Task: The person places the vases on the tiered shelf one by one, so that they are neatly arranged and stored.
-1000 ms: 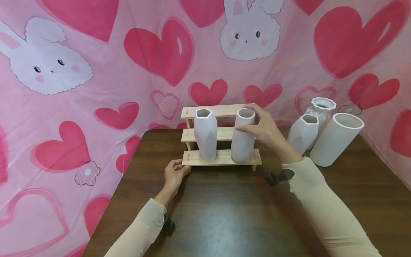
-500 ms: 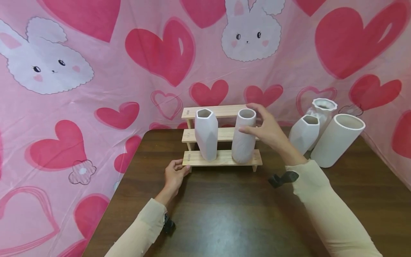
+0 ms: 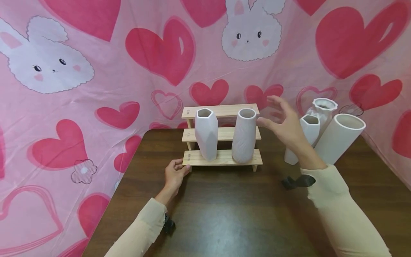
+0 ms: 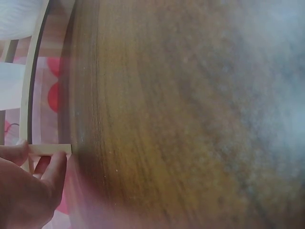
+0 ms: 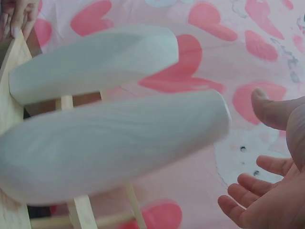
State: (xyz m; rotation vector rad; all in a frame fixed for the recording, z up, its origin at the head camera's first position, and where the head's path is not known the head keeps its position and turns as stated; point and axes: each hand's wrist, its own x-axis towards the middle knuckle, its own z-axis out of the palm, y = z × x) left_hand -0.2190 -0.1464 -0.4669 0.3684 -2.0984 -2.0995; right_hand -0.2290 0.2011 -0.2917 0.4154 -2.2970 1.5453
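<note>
1. We log the grooved vase (image 3: 244, 139) on the lowest step of the wooden stand (image 3: 223, 159); a faceted vase (image 3: 206, 135) stands apart from it at its 9 o'clock.
2. Right hand (image 3: 285, 125), at the grooved vase's 3 o'clock: thumb and fingers spread, holding nothing (our right wrist view shows a gap).
3. Left hand (image 3: 174, 175), at the stand's 8 o'clock: thumb and fingers pinch its left end by the front leg.
4. On the bench (image 3: 212, 214), at the stand's 3 o'clock, we count a cylindrical vase (image 3: 339, 139), a ruffle-rimmed vase (image 3: 324, 116) and another faceted one (image 3: 309, 130).
</note>
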